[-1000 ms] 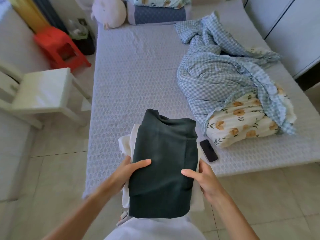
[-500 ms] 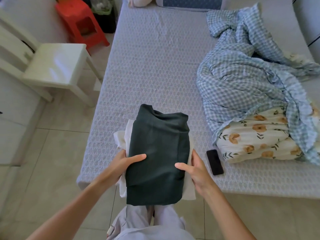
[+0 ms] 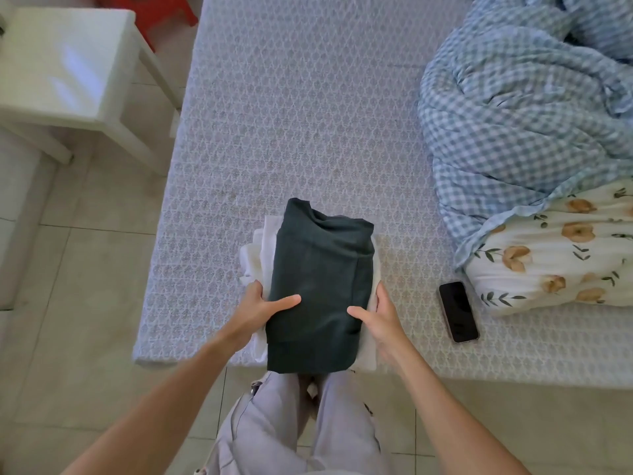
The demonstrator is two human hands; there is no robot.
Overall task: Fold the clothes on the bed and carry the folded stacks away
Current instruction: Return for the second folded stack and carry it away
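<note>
The folded stack, dark green garment over white ones, sits at the near edge of the bed, its long axis running away from the person; the left hand and right hand grasp its opposite long sides, thumbs on top, equally near

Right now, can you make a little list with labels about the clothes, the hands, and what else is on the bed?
stack: dark green garment on top of white clothes, at the bed's near edge
left hand: grips the stack's left side, thumb on top
right hand: grips the right side, thumb on top
phone: flat on the bed, right of the stack, apart from it
quilt: blue checked, crumpled, far right
chair: white, left of the bed
</note>
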